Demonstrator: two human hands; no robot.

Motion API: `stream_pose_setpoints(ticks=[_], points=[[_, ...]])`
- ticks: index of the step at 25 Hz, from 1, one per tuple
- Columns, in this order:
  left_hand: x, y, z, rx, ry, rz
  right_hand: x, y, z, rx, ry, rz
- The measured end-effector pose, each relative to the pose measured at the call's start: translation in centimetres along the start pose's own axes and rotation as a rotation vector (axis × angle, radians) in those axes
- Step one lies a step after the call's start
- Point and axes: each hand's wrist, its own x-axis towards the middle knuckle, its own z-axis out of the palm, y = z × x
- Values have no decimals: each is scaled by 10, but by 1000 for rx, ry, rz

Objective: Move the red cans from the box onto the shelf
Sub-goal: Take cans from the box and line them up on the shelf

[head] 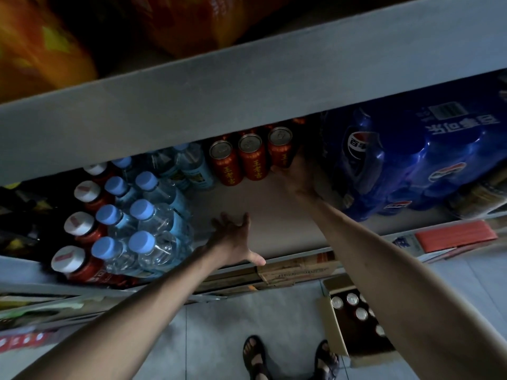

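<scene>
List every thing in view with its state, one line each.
Shelf cans: upright, sealed, in a row.
Right can: upright on the shelf, gripped by the right hand.
Left hand: open, holds nothing.
Box: flaps open, cans upright inside.
Water bottles: capped, upright.
Blue pack: wrapped, unopened.

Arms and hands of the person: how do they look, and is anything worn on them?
The left forearm and right forearm are bare, with no sleeve in view. The left hand and right hand show no glove, watch or ring, though the light is dim.
</scene>
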Motion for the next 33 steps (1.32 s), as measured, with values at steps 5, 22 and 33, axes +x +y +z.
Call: stream_pose_setpoints(ticks=[5,22,33], points=[[5,-3,3,51,40,14,-27,-21,-16,-50,-41,77],[-113,169,66,-220,322,539,-337,8,-250,-454,-116,352],[31,322,276,-4,-305,533,-421,244,-333,-433,-45,830]])
